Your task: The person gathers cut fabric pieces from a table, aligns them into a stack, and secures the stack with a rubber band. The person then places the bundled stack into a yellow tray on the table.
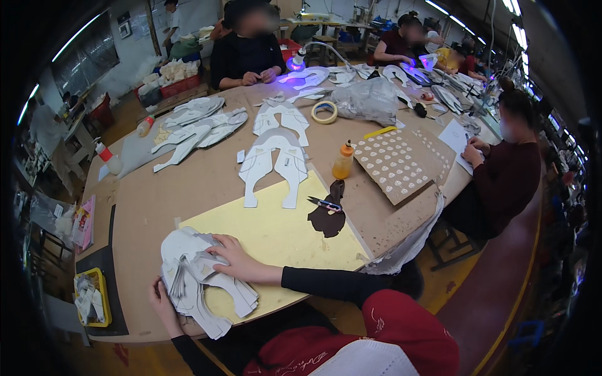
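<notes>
At the table's near left edge stands a thick stack of white and grey shoe uppers [199,313], its layers fanned out on the left side. My left hand [164,307] grips the stack's outer left edge, its fingertips partly hidden. Across the top of the stack lies my right hand [241,260], fingers stretched out and apart, touching the uppermost piece. A yellow sheet [282,232] is under and beside the stack. Farther along it, small thread snips [326,203] rest on a dark brown leather scrap [327,224]. More white uppers [276,163] overlap in a row beyond.
An orange glue bottle [343,161], a tape roll [324,112] and a brown board with pale pieces [398,163] are on the table. A yellow basket [92,297] sits at the left edge. Co-workers sit opposite [248,53] and at right [508,150].
</notes>
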`<move>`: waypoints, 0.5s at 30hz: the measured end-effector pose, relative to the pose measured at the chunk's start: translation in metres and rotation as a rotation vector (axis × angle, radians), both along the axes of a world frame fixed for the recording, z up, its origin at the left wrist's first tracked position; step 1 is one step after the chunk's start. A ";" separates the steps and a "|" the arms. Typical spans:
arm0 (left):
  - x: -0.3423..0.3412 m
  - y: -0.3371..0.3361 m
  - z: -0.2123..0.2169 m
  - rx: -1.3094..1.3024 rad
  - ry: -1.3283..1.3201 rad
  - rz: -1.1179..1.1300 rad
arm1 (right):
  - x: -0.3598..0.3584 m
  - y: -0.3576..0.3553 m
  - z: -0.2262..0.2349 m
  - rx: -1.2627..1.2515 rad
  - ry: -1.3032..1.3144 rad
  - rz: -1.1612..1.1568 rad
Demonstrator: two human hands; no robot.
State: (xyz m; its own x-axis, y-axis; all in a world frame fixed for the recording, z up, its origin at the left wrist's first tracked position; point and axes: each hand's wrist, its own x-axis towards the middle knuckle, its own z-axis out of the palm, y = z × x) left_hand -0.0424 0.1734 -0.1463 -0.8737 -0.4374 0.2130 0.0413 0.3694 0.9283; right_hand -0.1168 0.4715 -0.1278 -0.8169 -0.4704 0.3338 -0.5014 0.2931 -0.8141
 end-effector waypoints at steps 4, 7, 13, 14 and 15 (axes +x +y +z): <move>0.002 -0.001 -0.001 -0.012 -0.001 0.012 | 0.009 -0.002 0.011 -0.024 0.008 0.076; 0.000 -0.001 -0.002 0.026 0.015 0.033 | 0.015 -0.001 0.015 -0.010 -0.039 0.085; 0.003 -0.009 -0.006 0.070 0.036 0.027 | 0.023 -0.003 0.019 -0.128 0.017 0.056; 0.003 -0.006 -0.002 0.069 0.032 0.029 | 0.023 -0.003 0.018 -0.132 0.014 0.051; 0.003 -0.006 -0.003 0.076 0.028 0.025 | 0.023 -0.002 0.017 -0.124 0.017 0.055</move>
